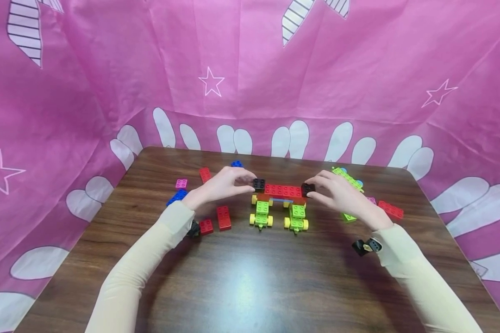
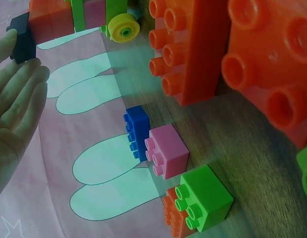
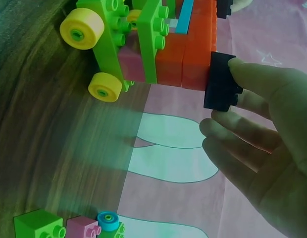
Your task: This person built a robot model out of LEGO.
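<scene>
A brick model stands mid-table: a long red brick (image 1: 282, 190) lies across two green wheeled chassis (image 1: 261, 215) (image 1: 296, 217) with yellow wheels (image 3: 81, 30). A black brick (image 1: 259, 184) sits at its left end, and my left hand (image 1: 252, 183) pinches it between thumb and fingers. The same brick (image 2: 22, 44) shows beside my left fingers (image 2: 22, 94) in the left wrist view. My right hand (image 1: 309, 188) pinches a second black brick (image 3: 222, 82) against the red brick's right end (image 3: 198, 49), fingertip on top and other fingers (image 3: 252, 134) curled below.
Loose bricks lie to the left: red (image 1: 223, 217), red (image 1: 205, 175), blue (image 1: 176, 197), pink (image 1: 181, 183). To the right are a green plate assembly (image 1: 347, 178) and a red brick (image 1: 390, 209). Pink cloth (image 1: 250, 69) walls the table's back and sides.
</scene>
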The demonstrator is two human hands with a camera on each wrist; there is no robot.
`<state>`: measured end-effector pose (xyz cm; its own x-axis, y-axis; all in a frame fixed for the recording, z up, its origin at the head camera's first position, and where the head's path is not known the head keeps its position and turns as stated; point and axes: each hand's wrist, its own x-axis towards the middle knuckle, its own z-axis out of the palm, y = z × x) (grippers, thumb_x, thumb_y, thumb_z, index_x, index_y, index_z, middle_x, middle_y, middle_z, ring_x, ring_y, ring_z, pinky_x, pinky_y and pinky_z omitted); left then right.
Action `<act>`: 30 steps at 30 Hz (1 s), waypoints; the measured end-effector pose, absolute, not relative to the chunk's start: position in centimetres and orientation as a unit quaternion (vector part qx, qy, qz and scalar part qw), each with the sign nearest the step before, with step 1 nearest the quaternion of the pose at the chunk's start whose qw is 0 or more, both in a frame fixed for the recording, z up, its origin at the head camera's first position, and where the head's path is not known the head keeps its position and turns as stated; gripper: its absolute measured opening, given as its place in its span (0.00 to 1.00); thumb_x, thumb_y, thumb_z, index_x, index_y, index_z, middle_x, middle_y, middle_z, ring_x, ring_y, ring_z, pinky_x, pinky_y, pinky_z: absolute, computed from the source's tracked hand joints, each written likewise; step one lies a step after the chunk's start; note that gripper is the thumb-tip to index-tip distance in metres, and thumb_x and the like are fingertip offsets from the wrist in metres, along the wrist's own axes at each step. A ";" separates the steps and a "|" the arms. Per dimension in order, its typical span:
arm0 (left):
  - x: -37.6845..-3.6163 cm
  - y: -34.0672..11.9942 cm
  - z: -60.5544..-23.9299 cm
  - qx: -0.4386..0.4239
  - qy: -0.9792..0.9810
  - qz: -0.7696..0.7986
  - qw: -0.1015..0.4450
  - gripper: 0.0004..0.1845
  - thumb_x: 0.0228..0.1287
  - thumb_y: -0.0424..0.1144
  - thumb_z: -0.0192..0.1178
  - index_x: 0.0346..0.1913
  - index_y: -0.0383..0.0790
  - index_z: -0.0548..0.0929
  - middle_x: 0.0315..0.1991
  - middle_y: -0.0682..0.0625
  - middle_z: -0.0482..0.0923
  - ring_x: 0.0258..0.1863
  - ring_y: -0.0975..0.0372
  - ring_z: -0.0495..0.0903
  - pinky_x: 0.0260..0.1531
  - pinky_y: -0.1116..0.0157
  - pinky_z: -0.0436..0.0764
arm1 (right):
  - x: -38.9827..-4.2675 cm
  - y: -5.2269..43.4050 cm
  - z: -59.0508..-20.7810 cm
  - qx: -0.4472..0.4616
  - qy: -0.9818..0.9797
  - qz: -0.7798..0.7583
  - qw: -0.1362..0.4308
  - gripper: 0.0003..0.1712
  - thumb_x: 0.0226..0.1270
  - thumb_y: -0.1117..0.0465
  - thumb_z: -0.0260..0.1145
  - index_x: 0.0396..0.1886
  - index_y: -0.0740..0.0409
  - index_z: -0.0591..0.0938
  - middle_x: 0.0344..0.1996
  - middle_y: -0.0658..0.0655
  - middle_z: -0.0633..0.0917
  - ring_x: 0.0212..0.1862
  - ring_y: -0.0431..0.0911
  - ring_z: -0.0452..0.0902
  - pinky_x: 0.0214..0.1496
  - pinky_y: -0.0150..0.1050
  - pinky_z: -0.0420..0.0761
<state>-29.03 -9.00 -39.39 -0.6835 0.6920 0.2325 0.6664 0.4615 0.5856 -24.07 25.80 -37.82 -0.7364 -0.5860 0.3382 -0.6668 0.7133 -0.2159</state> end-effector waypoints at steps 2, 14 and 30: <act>-29.0 -9.0 -39.4 0.400 0.852 0.337 0.021 0.19 0.65 0.43 0.66 0.56 0.40 0.83 0.51 0.48 0.86 0.50 0.60 0.85 0.55 0.62 0.83 | -23.9 26.1 -37.9 0.332 -0.921 0.165 0.122 0.18 0.61 0.59 0.73 0.49 0.60 0.85 0.40 0.56 0.86 0.41 0.46 0.83 0.43 0.46 0.83; -29.2 -9.0 -39.1 0.401 0.851 0.337 0.033 0.20 0.65 0.43 0.66 0.57 0.40 0.82 0.51 0.48 0.86 0.50 0.60 0.85 0.55 0.61 0.83 | -23.9 26.6 -37.9 0.337 -0.910 0.183 0.161 0.17 0.55 0.62 0.77 0.44 0.61 0.86 0.35 0.55 0.88 0.38 0.46 0.84 0.38 0.44 0.82; -28.9 -8.9 -39.2 0.396 0.857 0.329 0.026 0.20 0.66 0.42 0.66 0.58 0.39 0.82 0.53 0.47 0.86 0.52 0.59 0.85 0.56 0.60 0.83 | -24.0 26.6 -37.8 0.314 -0.920 0.197 0.127 0.17 0.56 0.61 0.77 0.45 0.60 0.85 0.37 0.55 0.89 0.40 0.47 0.85 0.43 0.47 0.83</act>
